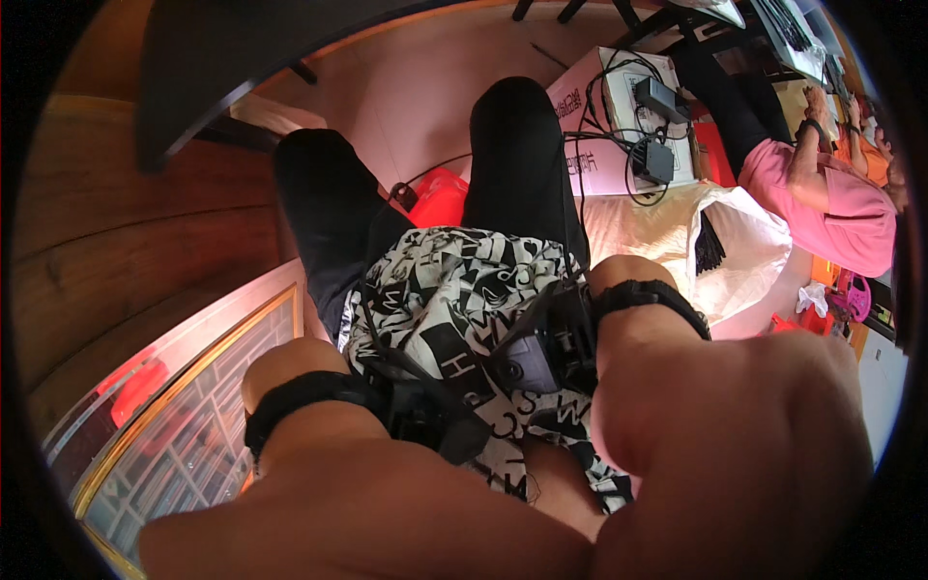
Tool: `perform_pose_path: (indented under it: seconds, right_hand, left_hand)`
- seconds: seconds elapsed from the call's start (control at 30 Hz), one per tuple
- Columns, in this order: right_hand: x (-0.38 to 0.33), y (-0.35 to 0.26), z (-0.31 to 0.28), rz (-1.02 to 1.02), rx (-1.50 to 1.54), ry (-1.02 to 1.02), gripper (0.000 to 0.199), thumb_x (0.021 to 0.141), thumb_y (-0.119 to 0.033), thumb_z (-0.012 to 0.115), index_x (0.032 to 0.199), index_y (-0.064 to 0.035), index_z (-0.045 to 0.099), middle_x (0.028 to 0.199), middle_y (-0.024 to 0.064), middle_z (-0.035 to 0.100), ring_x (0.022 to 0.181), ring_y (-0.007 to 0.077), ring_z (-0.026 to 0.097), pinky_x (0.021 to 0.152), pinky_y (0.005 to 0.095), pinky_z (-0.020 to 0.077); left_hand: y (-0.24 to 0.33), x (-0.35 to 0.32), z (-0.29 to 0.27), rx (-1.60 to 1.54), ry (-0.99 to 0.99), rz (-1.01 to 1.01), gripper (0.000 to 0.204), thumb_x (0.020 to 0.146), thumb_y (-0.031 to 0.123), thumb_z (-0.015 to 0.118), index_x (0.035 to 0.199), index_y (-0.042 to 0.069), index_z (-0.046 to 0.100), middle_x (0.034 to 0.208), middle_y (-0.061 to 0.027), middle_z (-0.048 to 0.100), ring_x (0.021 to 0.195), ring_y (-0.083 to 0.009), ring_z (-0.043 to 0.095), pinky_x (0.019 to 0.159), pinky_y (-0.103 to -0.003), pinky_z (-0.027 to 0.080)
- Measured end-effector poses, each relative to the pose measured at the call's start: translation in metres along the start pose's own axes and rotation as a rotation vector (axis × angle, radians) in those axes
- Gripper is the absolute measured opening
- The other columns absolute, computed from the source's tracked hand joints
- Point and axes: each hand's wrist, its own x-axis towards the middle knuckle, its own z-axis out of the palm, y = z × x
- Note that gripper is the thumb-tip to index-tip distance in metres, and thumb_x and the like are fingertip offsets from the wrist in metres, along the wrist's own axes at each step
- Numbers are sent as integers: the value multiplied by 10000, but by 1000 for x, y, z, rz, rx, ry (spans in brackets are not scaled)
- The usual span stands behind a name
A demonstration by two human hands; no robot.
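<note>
Right hand (735, 435): fills lower right, back toward camera, black strap at wrist; fingers curled under, grip cannot be told.
Left hand (387, 503): lower centre, black strap too; fingers hidden, state cannot be told.
Shirt (454, 300): black-and-white lettered cloth, on lap just beyond both hands, touching them.
Box (619, 116): white, cables and adapters on top, well beyond fingers.
Bag (744, 242): white, beyond right fingers.

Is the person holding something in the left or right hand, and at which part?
It cannot be told. Both forearms fill the lower frame, with black wrist straps, but the hands are hidden against the black-and-white patterned shirt.
</note>
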Motion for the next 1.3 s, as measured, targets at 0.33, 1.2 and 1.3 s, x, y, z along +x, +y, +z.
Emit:
perform_pose_path:
  seconds: [0.33,1.2,1.3]
  right_hand:
    - [-3,21,-9,-67,37,168,169,716,-23,625,852,61,570,788,163,565,702,219,560,595,315,454]
    - [58,-16,-43,261,-1279,-165,337,719,-10,668,1019,58,531,881,119,580,736,129,564,620,222,443]
    - [58,-23,-39,408,-1141,-94,406,750,-36,674,1102,65,496,954,119,581,845,123,575,701,227,468]
  left_hand:
    - [-2,1,-12,-56,-19,-2,162,714,75,669,767,-25,553,775,-139,568,651,-212,541,477,-286,400]
    - [8,27,-39,966,379,55,347,703,-164,600,1013,-66,479,882,-110,554,799,-138,535,765,-260,443]
    - [11,27,-42,1055,315,67,363,708,-165,589,1032,-64,459,875,-124,554,772,-137,529,737,-251,445]
